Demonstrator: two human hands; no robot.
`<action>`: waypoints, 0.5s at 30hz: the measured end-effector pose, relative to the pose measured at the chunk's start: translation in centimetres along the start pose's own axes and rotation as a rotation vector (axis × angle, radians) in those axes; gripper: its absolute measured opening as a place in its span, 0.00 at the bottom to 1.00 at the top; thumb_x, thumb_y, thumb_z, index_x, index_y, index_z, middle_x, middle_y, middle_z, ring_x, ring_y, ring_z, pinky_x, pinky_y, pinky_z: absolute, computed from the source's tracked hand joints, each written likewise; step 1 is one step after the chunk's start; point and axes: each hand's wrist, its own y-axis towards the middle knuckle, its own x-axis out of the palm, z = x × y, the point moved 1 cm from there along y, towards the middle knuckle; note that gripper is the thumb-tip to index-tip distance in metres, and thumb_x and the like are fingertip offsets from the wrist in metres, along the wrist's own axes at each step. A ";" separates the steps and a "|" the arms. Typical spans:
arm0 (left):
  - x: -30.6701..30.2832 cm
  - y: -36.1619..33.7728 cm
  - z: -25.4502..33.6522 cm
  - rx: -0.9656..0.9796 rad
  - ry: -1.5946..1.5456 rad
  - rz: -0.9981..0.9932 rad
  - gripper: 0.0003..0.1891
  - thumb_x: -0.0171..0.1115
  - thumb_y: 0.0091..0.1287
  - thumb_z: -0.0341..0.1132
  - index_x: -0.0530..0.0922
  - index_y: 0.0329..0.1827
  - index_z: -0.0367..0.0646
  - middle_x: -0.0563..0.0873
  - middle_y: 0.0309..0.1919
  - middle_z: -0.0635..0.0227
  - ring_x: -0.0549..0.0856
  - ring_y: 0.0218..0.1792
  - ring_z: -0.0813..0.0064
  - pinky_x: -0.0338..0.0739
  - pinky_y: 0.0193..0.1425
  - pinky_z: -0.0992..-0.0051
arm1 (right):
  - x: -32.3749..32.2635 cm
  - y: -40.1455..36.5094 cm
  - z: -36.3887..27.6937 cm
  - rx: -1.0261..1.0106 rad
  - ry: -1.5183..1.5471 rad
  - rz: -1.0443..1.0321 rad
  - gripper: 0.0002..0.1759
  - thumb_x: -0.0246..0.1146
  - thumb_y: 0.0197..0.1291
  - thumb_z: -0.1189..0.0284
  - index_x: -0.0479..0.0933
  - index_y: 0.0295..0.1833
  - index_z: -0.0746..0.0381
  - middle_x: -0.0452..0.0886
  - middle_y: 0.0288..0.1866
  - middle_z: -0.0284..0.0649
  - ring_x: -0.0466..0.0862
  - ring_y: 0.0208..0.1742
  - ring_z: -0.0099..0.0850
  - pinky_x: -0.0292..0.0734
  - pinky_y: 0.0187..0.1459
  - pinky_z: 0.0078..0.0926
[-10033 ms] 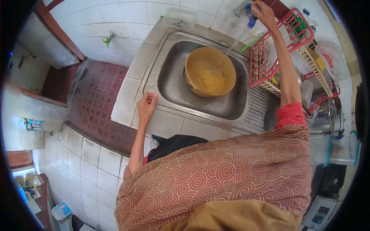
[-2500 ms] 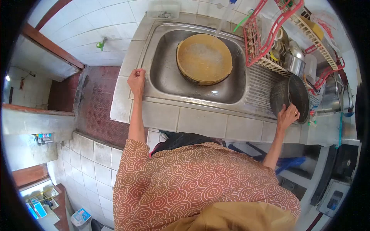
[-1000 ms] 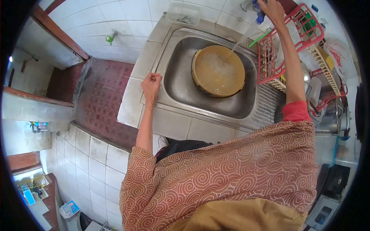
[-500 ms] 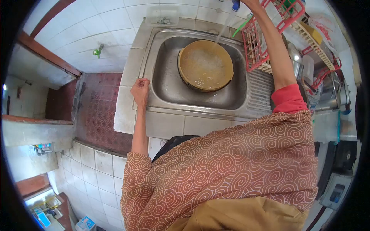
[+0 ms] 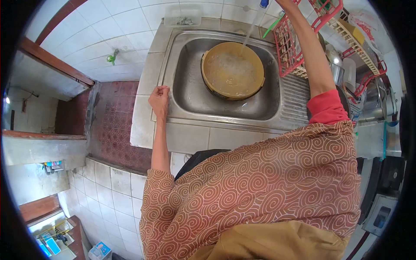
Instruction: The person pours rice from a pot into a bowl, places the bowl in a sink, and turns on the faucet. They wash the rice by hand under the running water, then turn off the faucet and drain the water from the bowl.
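Note:
A round tan basin [image 5: 211,86] sits in the steel sink [image 5: 184,93], with bubbling, cloudy water inside. A stream of water [image 5: 251,32] falls into its far side from a blue-tipped tap [image 5: 264,3] at the top edge. Beside the sink's left rim, my left hand [image 5: 159,100] rests on the tiled counter with its fingers curled in; nothing shows in them. My right arm stretches past the dish rack towards the tap. Only a bit of my right hand [image 5: 284,3] is in view, and its fingers are cut off by the frame.
A red and cream dish rack [image 5: 289,47] stands right of the sink, above the ribbed drainboard [image 5: 294,97]. Metal pots [image 5: 373,102] crowd the far right. A clear plastic tray [image 5: 182,16] sits at the back left. A green wall tap [image 5: 112,57] is on the left.
The view has shifted slightly. The bubbles in the basin have spread differently and the falling stream shows more plainly. My left hand stays by the sink rim, and my right arm remains stretched towards the tap.

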 end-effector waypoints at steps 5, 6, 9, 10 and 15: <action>-0.1 -0.1 0.3 0.001 0.012 0.001 0.08 0.60 0.50 0.32 0.79 0.29 0.35 0.80 0.18 0.68 0.75 0.20 0.82 0.70 0.27 0.82 | 0.0 0.0 -0.2 -0.008 -0.022 0.022 0.13 0.55 0.40 0.66 0.75 0.25 0.66 0.76 0.20 0.52 0.78 0.25 0.47 0.73 0.28 0.41; -0.1 -0.1 0.3 -0.001 0.014 0.000 0.08 0.60 0.50 0.32 0.79 0.29 0.35 0.80 0.18 0.68 0.75 0.20 0.82 0.70 0.27 0.82 | 0.0 0.1 -0.1 -0.005 -0.024 0.016 0.13 0.55 0.40 0.66 0.75 0.25 0.66 0.76 0.20 0.51 0.78 0.25 0.47 0.73 0.28 0.41; -0.1 -0.1 0.1 0.002 0.005 0.000 0.08 0.60 0.50 0.32 0.78 0.29 0.35 0.79 0.18 0.68 0.75 0.19 0.82 0.69 0.26 0.82 | 0.1 0.1 0.0 0.003 -0.025 0.003 0.13 0.55 0.40 0.66 0.75 0.25 0.65 0.76 0.20 0.51 0.78 0.25 0.47 0.73 0.28 0.41; -0.1 -0.2 0.2 0.010 -0.008 0.002 0.08 0.60 0.50 0.32 0.78 0.29 0.35 0.79 0.18 0.68 0.75 0.19 0.82 0.69 0.26 0.82 | 0.1 0.1 0.0 0.004 -0.021 0.004 0.13 0.55 0.40 0.65 0.75 0.25 0.65 0.76 0.20 0.51 0.78 0.25 0.47 0.73 0.28 0.41; -0.1 -0.4 0.8 -0.022 -0.022 0.000 0.08 0.60 0.51 0.32 0.78 0.29 0.36 0.79 0.18 0.68 0.75 0.20 0.82 0.70 0.26 0.82 | -0.3 0.2 -0.5 0.009 -0.021 -0.003 0.13 0.55 0.40 0.65 0.75 0.25 0.65 0.76 0.20 0.51 0.78 0.25 0.47 0.73 0.28 0.41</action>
